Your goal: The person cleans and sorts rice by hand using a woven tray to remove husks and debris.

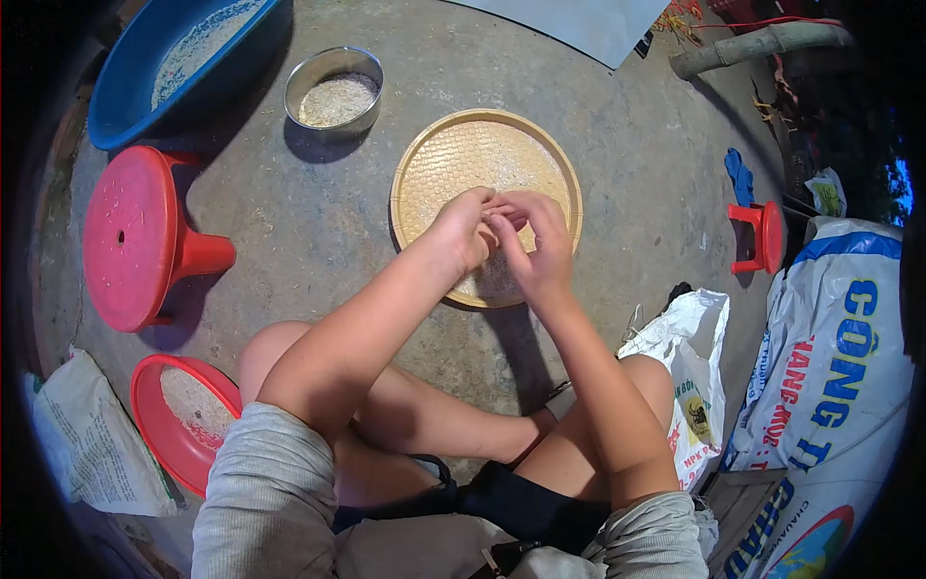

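A round woven tray (434, 154) lies on the concrete floor in front of my crossed legs, with pale grains scattered over it. Above its middle, my left hand (467, 228) and my right hand (536, 241) meet at the fingertips. The fingers of both hands are curled and drawn together. Whatever lies between them is too small or hidden to make out.
Upper left are a metal bowl (334, 92) and a blue basin (125, 106), both with grains. A red stool (125, 241) and red basin (154, 425) stand left. Right are a small red stool (769, 236), printed sacks (830, 367) and a bamboo pole (762, 46).
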Motion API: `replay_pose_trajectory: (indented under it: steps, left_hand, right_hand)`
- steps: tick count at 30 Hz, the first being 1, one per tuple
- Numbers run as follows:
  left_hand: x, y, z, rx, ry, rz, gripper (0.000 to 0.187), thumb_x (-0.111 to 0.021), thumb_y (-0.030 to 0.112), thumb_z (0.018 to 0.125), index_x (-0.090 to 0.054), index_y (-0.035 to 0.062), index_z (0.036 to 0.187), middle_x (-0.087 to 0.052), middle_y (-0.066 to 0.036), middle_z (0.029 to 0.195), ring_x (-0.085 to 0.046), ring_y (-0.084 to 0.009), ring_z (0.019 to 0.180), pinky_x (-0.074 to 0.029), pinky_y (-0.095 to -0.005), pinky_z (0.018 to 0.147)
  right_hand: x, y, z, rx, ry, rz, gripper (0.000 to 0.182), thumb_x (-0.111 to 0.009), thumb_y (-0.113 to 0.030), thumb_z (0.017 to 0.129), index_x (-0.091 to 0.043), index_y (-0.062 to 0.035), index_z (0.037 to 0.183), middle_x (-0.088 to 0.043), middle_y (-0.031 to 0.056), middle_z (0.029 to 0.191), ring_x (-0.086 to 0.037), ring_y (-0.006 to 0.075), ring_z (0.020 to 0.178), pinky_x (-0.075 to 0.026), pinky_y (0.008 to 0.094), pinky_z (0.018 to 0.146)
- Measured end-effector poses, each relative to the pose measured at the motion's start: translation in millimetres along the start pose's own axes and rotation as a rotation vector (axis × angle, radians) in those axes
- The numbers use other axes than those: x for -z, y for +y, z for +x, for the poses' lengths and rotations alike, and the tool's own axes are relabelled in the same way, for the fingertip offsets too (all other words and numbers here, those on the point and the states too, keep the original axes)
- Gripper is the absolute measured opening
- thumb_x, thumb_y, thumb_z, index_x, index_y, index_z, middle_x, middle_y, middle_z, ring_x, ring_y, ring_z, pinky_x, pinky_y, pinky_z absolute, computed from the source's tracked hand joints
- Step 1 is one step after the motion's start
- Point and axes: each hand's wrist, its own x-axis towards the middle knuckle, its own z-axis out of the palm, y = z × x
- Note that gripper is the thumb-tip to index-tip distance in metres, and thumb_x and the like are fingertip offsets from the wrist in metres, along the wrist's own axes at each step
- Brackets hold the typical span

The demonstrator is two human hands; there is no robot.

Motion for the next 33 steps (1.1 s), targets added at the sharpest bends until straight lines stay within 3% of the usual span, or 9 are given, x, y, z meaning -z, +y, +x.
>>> replay_pose_trajectory:
  steps: [3, 5, 7, 9, 13, 16, 22, 28, 33]
  left_hand:
    - [-14.7, -3.4, -13.7, -0.120, -0.095, 0.064, 0.042, -0.034, 0.019, 0.099, -0.047, -0.0140, 0.120, -0.060, -0.022, 0.109, -0.062, -0.0257, 0.099, -0.051, -0.0365, 0.087]
    - [-22.7, -9.4, -24.2, -0.475, -0.087, 0.454, 0.041, -0.036, 0.019, 0.099, -0.051, -0.0144, 0.118, -0.058, -0.024, 0.116, -0.059, -0.0281, 0.110, -0.049, -0.0330, 0.096]
    - [-22.0, -18.7, -28.1, -0.549, -0.089, 0.590, 0.039, -0.041, 0.019, 0.097, -0.054, -0.0098, 0.120, -0.058, -0.024, 0.120, -0.057, -0.0327, 0.114, -0.046, -0.0365, 0.098]
    - [-23.0, -25.6, -31.3, -0.862, -0.155, 1.433, 0.038, -0.042, 0.022, 0.096, -0.059, -0.0021, 0.119, -0.059, -0.021, 0.122, -0.057, -0.0340, 0.113, -0.041, -0.0414, 0.100]
    - [-17.5, -25.9, -25.9, -1.308, -0.187, 1.894, 0.038, -0.052, 0.026, 0.093, -0.056, 0.0081, 0.126, -0.052, -0.019, 0.133, -0.045, -0.0325, 0.128, -0.036, -0.0426, 0.107]
    - [-8.2, 16.2, -15.5, -1.295, -0.082, 1.744, 0.038, -0.058, 0.024, 0.089, -0.057, 0.0122, 0.126, -0.054, -0.017, 0.128, -0.049, -0.0320, 0.122, -0.039, -0.0412, 0.104]
    - [16.7, 74.9, -29.2, -0.960, -0.111, 2.169, 0.043, -0.073, 0.008, 0.069, -0.064, 0.0123, 0.112, -0.056, -0.012, 0.113, -0.053, -0.0290, 0.111, -0.045, -0.0382, 0.095]
    - [21.3, 79.7, -9.1, -0.815, -0.217, 2.017, 0.020, -0.068, 0.003, 0.067, -0.066, 0.0049, 0.086, -0.065, -0.011, 0.091, -0.062, -0.0279, 0.091, -0.050, -0.0371, 0.078]
    - [24.3, 76.1, 1.5, -0.982, -0.173, 1.925, 0.012, -0.067, 0.004, 0.069, -0.065, 0.0030, 0.080, -0.064, -0.014, 0.073, -0.063, -0.0302, 0.073, -0.050, -0.0382, 0.068]
  right_hand:
    - [-10.9, 18.0, -9.4, -0.083, 0.052, -0.013, 0.034, -0.057, -0.014, 0.091, -0.050, -0.0007, 0.122, -0.057, 0.0148, 0.112, -0.057, 0.0289, 0.104, -0.044, 0.0336, 0.093]
    - [-15.1, 30.6, -12.1, -0.926, 0.254, 0.938, 0.042, -0.047, -0.030, 0.099, -0.048, 0.0030, 0.125, -0.057, 0.0155, 0.110, -0.057, 0.0243, 0.102, -0.042, 0.0351, 0.096]
    - [-16.9, 35.9, -14.1, -0.980, 0.175, 1.136, 0.054, -0.037, -0.043, 0.101, -0.047, 0.0037, 0.125, -0.058, 0.0183, 0.111, -0.058, 0.0246, 0.103, -0.044, 0.0363, 0.097]
    - [-18.3, 30.5, -17.2, -1.145, 0.092, 1.545, 0.046, -0.034, -0.036, 0.102, -0.040, -0.0009, 0.131, -0.057, 0.0200, 0.117, -0.057, 0.0315, 0.111, -0.046, 0.0394, 0.098]
    - [-6.9, 24.8, -14.4, -1.244, 0.227, 1.336, 0.039, -0.038, -0.030, 0.100, -0.052, 0.0028, 0.114, -0.062, 0.0198, 0.109, -0.063, 0.0251, 0.095, -0.054, 0.0375, 0.085]
    - [-7.0, 89.4, -33.0, -1.172, 0.030, 1.845, 0.031, -0.038, -0.021, 0.098, -0.055, 0.0037, 0.107, -0.064, 0.0174, 0.097, -0.065, 0.0253, 0.083, -0.058, 0.0329, 0.072]
    - [-7.8, 64.0, -20.3, -1.375, 0.212, 1.449, 0.030, -0.043, -0.018, 0.094, -0.052, 0.0084, 0.105, -0.060, 0.0167, 0.088, -0.062, 0.0245, 0.078, -0.056, 0.0308, 0.070]
    - [-3.3, 66.5, -22.4, -1.366, 0.167, 1.413, 0.027, -0.043, -0.017, 0.096, -0.050, 0.0069, 0.106, -0.058, 0.0143, 0.085, -0.062, 0.0223, 0.075, -0.057, 0.0294, 0.069]
    - [-5.2, 62.6, -22.2, -1.360, 0.112, 1.356, 0.030, -0.043, -0.020, 0.096, -0.051, 0.0076, 0.105, -0.057, 0.0141, 0.086, -0.061, 0.0216, 0.075, -0.056, 0.0289, 0.068]
